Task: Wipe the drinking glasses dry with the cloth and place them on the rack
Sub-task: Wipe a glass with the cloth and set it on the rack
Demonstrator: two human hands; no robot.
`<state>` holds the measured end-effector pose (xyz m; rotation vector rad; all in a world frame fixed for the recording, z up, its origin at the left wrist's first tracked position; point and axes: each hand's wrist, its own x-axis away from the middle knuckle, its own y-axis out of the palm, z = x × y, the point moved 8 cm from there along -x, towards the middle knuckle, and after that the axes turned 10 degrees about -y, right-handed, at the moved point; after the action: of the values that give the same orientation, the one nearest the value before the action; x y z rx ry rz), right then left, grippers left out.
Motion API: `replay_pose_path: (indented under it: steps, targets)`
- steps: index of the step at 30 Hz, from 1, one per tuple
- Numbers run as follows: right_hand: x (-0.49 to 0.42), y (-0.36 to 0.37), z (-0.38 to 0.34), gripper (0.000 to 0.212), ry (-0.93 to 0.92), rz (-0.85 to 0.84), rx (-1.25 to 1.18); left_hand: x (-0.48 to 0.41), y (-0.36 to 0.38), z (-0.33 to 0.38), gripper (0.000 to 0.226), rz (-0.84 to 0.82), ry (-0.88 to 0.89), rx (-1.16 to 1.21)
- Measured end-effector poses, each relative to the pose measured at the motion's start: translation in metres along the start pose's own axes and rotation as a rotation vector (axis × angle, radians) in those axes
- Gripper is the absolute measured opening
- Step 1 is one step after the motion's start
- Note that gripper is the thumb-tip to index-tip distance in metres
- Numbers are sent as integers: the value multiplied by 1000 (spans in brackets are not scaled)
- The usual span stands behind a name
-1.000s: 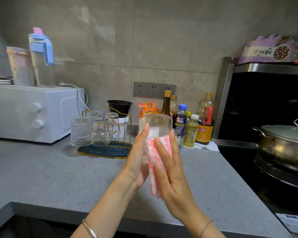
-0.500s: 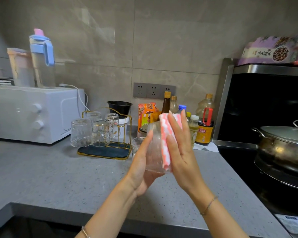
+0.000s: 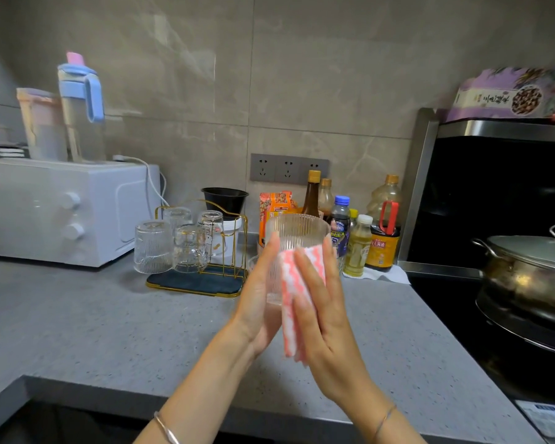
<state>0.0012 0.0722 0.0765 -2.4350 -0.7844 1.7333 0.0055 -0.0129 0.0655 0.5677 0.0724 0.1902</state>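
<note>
Both hands work at the middle of the view, above the grey counter. The left hand and right hand clamp an upright ribbed glass between them, mouth at twelve o'clock. A pink-and-white cloth lies folded between the right palm and the glass wall.

Step in hand: drying the outer wall.
1. Apply even pressure from nine and three o'clock; a flat-palm hold has no fingers wrapped round, so the wet glass is likely to slip if pressure drops.
2. Turn the glass against the cloth so the ribs are covered all round.
3. Dry the rim, inside and base before racking.
4. Keep the work over the counter, clear of the bottles at one o'clock.

Hand condition: the left hand is spread, fingers straight, palm flat on the bare glass. The right hand is likewise spread, fingers straight, pressing the cloth onto the glass. Neither thumb is visible.

Destination: the gold wire rack stands at ten o'clock from the glass, with several glasses on it, mouths down. Its right side appears free.
</note>
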Motion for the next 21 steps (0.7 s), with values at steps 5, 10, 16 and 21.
replay_pose_path:
  steps: [5,10,16,21]
  targets:
    - [-32,-20,8,44,44,40,-8,1,-2,-9,57,21,-20,-30]
    - [-46,-26,13,46,121,44,-63,1,-5,-15,58,31,-13,-4]
    - [-26,-8,4,48,110,8,-118,1,-7,-10,74,16,18,50]
    - [5,9,-3,48,79,-5,-109,-1,-5,0,61,-44,2,110]
